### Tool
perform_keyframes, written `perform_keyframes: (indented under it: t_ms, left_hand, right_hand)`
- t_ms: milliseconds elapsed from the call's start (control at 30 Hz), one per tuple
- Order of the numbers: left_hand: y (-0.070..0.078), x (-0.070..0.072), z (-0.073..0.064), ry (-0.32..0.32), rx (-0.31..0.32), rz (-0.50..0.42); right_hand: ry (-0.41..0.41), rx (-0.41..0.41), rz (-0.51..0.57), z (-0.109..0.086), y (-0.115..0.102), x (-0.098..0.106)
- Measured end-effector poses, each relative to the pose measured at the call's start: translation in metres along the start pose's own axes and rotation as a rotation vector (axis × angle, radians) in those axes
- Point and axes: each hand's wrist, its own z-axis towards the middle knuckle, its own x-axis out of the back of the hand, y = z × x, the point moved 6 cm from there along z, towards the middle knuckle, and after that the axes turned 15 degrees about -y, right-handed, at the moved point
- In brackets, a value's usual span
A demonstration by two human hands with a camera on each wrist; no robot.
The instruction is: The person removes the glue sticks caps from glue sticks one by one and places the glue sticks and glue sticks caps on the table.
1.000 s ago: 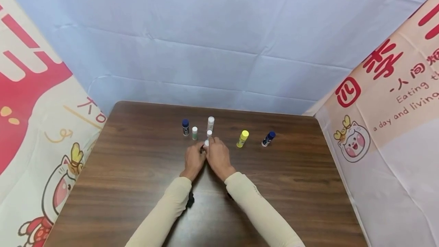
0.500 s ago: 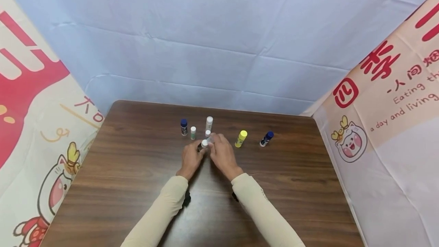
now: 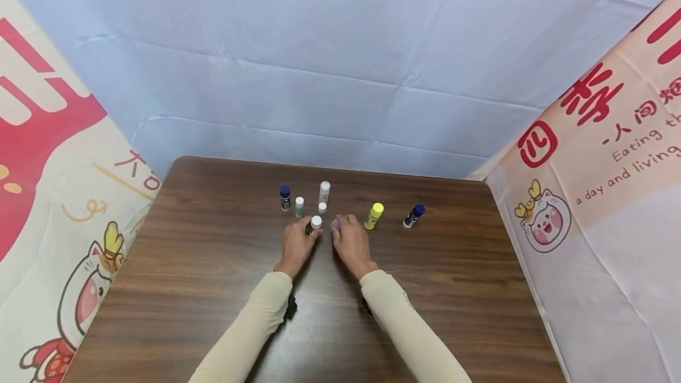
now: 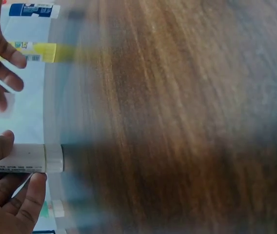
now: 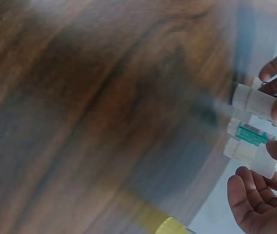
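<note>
White tube (image 3: 316, 222) sits upright in a person's left hand near the middle of the dark wooden table (image 3: 415, 306); the hours below are read from this tube in the head view. Leftmost, beyond the table's edge, hangs a printed panel (image 3: 69, 152) with a cartoon figure. At ten o'clock from the tube stands a blue-capped tube (image 3: 285, 198), and nearer, at about the same hour, a small green-labelled tube (image 3: 300, 207). The left hand (image 3: 295, 247), between seven and eight, grasps the white tube, thumb on one side and fingers on the other; whether the base touches the table I cannot tell. Just beside it at one o'clock is a second small tube (image 3: 322, 211), with a taller white tube (image 3: 324, 192) behind, nearer twelve. At three, a translucent cap-like piece (image 3: 335, 224) is pinched by the right hand (image 3: 352, 245), which lies at four, apart from the held tube. Farther along three o'clock come a yellow tube (image 3: 374, 216), then a dark blue tube (image 3: 413, 216), and finally a lettered panel (image 3: 601, 217).
</note>
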Motion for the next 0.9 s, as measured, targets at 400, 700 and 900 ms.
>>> perform_keyframes:
  t_ms: [400,700,900]
  left_hand:
    - [-0.001,-0.002,0.002,-0.002,-0.004,0.011]
    - [-0.003,-0.005,0.005,-0.024,0.01,-0.01]
    - [-0.004,-0.004,0.004,-0.006,-0.017,0.0]
  right_hand:
    - [-0.114,-0.079,-0.063,0.005,0.011,-0.023]
    - [-0.146,-0.085,-0.097,0.007,0.014,-0.029]
    - [-0.166,-0.084,-0.132,0.008,0.012,-0.033]
